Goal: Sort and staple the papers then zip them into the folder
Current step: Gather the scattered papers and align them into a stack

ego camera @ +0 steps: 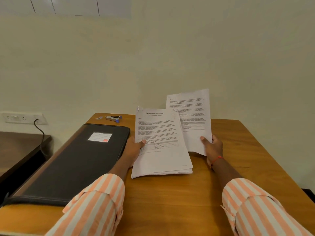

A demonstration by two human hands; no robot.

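Note:
My left hand [134, 149] grips a stack of printed papers [162, 150] by its left edge, thumb on the top page headed "Sample Education Transcript". The stack's lower end rests on the wooden table [170, 201]. A single printed sheet [190, 116] stands raised in my right hand [213, 147], pinched at its lower right corner and partly behind the stack. A black zip folder [76, 160] with a white label lies closed to the left. A small stapler [113, 118] with a blue tip lies at the table's far edge.
A small purple and white item [99, 118] lies left of the stapler. A cream wall stands just behind the table. A wall socket [22, 118] with a black cable [40, 132] is at the left, above a dark side table [20, 147].

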